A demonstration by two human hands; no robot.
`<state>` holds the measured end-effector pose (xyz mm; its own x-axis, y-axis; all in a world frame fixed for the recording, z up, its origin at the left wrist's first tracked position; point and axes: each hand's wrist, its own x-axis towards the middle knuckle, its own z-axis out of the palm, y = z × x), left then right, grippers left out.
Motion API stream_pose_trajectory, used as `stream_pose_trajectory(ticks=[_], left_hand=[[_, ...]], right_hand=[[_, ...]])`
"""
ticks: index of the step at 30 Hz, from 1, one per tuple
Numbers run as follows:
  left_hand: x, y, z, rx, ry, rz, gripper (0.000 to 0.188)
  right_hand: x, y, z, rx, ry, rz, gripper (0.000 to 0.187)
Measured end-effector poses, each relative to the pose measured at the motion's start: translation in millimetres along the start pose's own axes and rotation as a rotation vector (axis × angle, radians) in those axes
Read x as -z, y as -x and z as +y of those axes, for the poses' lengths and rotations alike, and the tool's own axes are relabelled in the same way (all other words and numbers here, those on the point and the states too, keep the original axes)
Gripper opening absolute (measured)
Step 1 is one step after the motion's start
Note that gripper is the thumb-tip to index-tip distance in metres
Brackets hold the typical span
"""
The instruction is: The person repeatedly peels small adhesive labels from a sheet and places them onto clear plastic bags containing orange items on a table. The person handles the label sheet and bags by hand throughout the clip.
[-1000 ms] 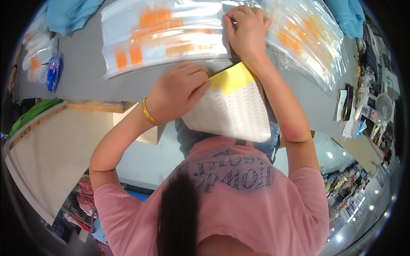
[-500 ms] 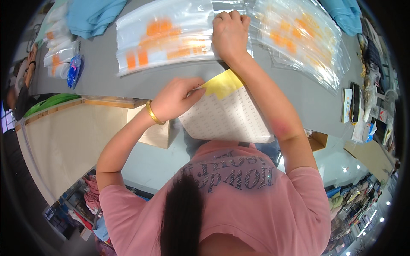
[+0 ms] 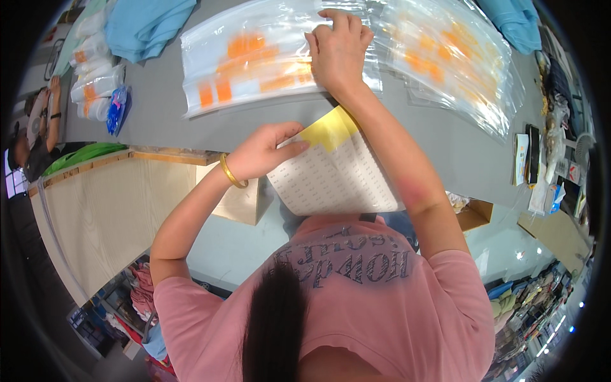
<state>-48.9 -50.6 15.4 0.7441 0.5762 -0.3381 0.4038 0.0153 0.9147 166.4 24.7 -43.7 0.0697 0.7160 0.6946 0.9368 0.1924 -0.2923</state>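
My left hand (image 3: 267, 149), with a gold bangle at the wrist, pinches the upper left edge of a sheet of small white labels (image 3: 337, 175). The sheet's bare backing shows yellow along the top. It hangs tilted at the table's near edge, partly behind my right forearm. My right hand (image 3: 340, 54) lies over the right end of a stack of clear plastic bags (image 3: 248, 60) with orange print. Its fingers are spread and bent; whether a small label is under them is hidden.
A second pile of clear bags (image 3: 449, 54) lies to the right. Folded blue cloth (image 3: 146, 28) sits far left, near rolled clear bags (image 3: 98, 83) and a blue packet (image 3: 117, 109). A wooden-edged board (image 3: 121, 210) stands left of me. Another person's arm (image 3: 55, 105) shows at far left.
My right hand's fingers have spread from a tighter curl on the bags, and the hand has shifted slightly left. A small white label seen beside it is now covered. My left hand keeps the sheet.
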Motion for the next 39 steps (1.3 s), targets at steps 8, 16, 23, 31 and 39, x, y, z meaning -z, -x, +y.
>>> stream_pose_trajectory(ticks=[8, 16, 23, 31, 39], left_hand=[[21, 6, 20, 0.325, 0.161, -0.132, 0.028], [23, -8, 20, 0.250, 0.520, -0.117, 0.035], [17, -32, 38, 0.225, 0.528, -0.111, 0.032], [14, -27, 29, 0.304, 0.481, -0.051, 0.024], [13, -39, -8, -0.520, -0.826, 0.257, 0.012]], right_hand=[[37, -45, -4, -0.462, -0.597, -0.140, 0.023], [179, -68, 218, -0.402, 0.050, -0.215, 0.050], [189, 23, 38, 0.168, -0.489, -0.601, 0.026], [176, 24, -16, 0.125, -0.599, -0.372, 0.014], [125, -9, 36, -0.661, -0.991, -0.483, 0.015]])
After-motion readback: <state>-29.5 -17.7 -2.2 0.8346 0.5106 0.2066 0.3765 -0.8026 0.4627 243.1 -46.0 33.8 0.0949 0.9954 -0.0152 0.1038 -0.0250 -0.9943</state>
